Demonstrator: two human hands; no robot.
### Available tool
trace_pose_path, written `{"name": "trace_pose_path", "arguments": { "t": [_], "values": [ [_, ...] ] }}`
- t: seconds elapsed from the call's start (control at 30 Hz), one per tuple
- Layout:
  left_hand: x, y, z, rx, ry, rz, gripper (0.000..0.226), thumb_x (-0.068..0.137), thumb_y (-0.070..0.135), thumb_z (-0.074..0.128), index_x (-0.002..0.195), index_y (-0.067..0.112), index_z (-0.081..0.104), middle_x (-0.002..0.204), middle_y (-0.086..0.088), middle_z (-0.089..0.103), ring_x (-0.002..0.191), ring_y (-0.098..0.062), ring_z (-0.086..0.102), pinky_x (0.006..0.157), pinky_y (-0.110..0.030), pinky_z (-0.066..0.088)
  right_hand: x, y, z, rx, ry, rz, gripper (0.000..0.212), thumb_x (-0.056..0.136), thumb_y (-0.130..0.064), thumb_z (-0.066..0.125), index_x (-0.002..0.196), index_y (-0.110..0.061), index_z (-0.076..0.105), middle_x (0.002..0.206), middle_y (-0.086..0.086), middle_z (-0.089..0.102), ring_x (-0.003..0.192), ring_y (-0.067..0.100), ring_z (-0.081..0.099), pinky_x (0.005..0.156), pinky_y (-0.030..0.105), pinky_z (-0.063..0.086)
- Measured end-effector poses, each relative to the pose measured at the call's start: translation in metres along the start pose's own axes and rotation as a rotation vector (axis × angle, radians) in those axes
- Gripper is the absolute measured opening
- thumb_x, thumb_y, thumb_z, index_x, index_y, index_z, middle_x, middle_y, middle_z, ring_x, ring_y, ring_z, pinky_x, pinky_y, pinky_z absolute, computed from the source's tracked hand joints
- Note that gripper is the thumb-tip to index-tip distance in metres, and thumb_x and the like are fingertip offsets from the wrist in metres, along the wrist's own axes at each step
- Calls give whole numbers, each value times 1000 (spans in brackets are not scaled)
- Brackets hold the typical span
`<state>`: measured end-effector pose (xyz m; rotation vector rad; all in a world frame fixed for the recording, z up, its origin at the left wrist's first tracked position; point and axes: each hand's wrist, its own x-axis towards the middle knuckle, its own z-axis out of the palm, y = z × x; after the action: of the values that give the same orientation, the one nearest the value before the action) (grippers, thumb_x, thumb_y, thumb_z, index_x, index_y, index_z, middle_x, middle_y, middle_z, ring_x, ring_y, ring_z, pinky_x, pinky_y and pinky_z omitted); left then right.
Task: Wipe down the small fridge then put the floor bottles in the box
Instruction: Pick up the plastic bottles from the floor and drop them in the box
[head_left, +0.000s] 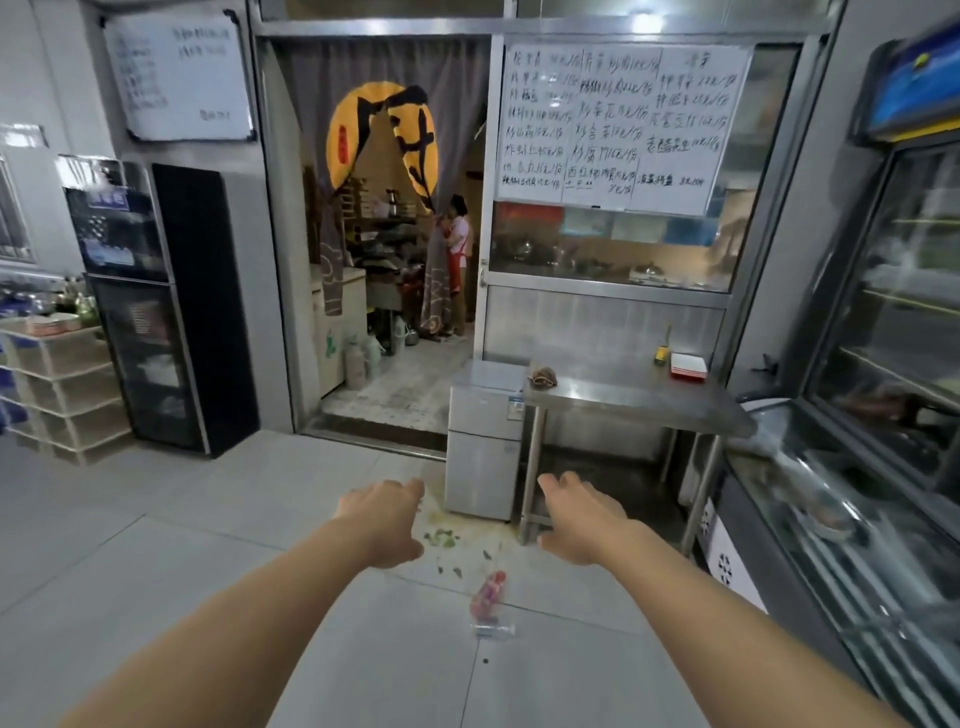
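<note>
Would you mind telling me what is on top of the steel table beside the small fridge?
On the steel table: a brown crumpled cloth, a yellow item and a red-and-white tray. Nothing appears hidden.

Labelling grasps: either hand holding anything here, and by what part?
Nothing held. Left hand and right hand are both open and empty, stretched out above the floor. The cloth lies untouched on the steel table.

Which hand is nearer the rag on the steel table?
Right. The right hand is below the rag, slightly right; the left hand is farther left. Both empty.
</note>
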<state>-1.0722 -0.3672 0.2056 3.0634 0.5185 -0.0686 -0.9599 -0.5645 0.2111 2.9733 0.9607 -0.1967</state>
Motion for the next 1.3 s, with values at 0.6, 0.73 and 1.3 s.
{"name": "trace_pose_path", "arguments": {
  "t": [0.6, 0.73, 1.3],
  "values": [
    [365, -110, 39, 40, -177, 323, 61, 80, 39, 65, 131, 19, 38, 126, -6, 54, 112, -26, 54, 85, -35, 46, 306, -21, 23, 140, -43, 307, 63, 89, -29, 57, 142, -14, 27, 135, 15, 38, 122, 35, 43, 93, 44, 41],
    [431, -104, 54, 41, -226, 409, 62, 83, 38, 63, 134, 18, 36, 131, -7, 50, 116, -26, 51, 84, -33, 43, 358, -4, 37, 148, -92, 380, 65, 91, -28, 57, 144, -13, 24, 138, 15, 35, 125, 34, 42, 96, 42, 42],
    [724, -43, 205, 167, -566, 500, 64, 86, 41, 58, 138, 16, 31, 131, -8, 50, 118, -27, 51, 93, -39, 45, 607, 132, 172, 326, -350, 542, 67, 92, -32, 56, 145, -12, 21, 142, 13, 33, 127, 30, 40, 98, 40, 41]
  ]
}}
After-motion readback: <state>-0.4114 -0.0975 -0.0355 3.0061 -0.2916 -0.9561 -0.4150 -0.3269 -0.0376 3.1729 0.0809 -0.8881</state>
